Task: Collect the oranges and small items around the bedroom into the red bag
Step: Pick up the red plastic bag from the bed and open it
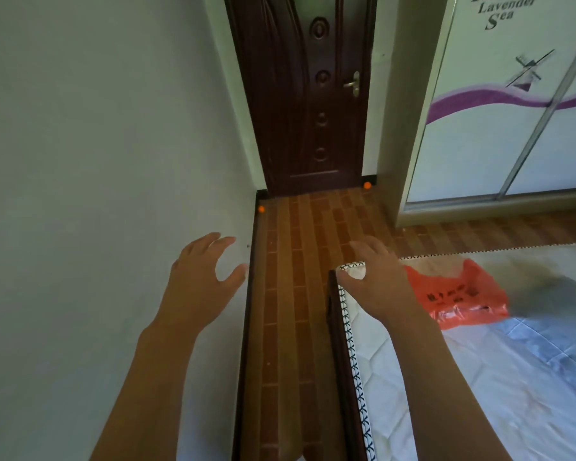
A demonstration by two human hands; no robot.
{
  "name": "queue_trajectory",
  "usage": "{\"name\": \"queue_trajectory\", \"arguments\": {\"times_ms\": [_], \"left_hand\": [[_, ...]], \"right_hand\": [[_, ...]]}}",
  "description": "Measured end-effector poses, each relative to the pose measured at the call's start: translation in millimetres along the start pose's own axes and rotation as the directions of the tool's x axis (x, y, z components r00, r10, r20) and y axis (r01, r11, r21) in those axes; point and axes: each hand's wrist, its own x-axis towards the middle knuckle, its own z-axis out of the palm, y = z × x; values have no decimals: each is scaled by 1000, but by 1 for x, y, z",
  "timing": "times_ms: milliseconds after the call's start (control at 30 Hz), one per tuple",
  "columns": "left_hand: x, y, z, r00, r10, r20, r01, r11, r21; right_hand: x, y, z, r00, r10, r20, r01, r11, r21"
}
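Observation:
A flat red plastic bag (459, 299) lies on the mattress (479, 377) near its far left corner. One orange (261, 209) sits on the floor against the left wall. A second orange (367, 185) rests at the foot of the door frame on the right. My left hand (200, 281) is raised in front of the left wall, fingers spread, holding nothing. My right hand (376, 277) hovers over the mattress corner just left of the bag, fingers apart and empty.
A narrow strip of brown brick-pattern floor (300, 294) runs between the left wall and the dark bed frame (341, 361) up to a shut dark wooden door (313, 94). A white sliding wardrobe (512, 111) stands at the right.

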Motion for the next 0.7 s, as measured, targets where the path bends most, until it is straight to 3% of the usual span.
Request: {"name": "queue_trajectory", "arguments": {"times_ms": [167, 367, 700], "left_hand": [[10, 16, 25, 1000, 3, 26, -4, 999, 54], [34, 36, 51, 999, 27, 44, -30, 996, 79], [101, 53, 91, 993, 46, 113, -47, 999, 3]], "right_hand": [[14, 24, -1, 1000, 8, -14, -8, 1000, -2], [23, 49, 4, 995, 64, 71, -66, 998, 13], [86, 75, -12, 997, 73, 31, -72, 997, -17]]}}
